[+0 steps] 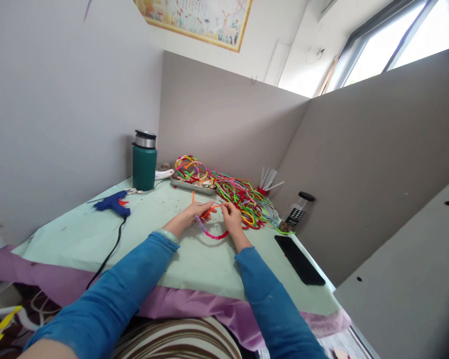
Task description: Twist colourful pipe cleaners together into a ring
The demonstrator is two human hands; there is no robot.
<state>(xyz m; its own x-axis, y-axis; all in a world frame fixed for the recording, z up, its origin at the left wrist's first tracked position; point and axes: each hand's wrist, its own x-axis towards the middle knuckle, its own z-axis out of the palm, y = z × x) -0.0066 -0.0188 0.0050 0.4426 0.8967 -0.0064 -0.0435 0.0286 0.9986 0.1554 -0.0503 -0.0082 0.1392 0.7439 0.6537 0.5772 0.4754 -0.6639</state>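
Observation:
Over the middle of the table, my left hand (203, 210) is closed on an orange pipe cleaner (193, 197), one end of which sticks up above the fingers. My right hand (232, 218) pinches the orange strand on its other side, with the fingertips close to those of the left. Below both hands hangs a curved band (216, 236) wrapped in pink, red and lilac fuzzy pipe cleaner. Its two ends run up into my hands, and how they join there is hidden by the fingers.
A large heap of coloured pipe cleaners (243, 194) lies behind my hands, beside a metal tray (194, 187). To the left are a blue glue gun (114, 203) with a black cord and a green flask (144, 167). A black phone (299, 259) and a clear jar (297, 214) are at right.

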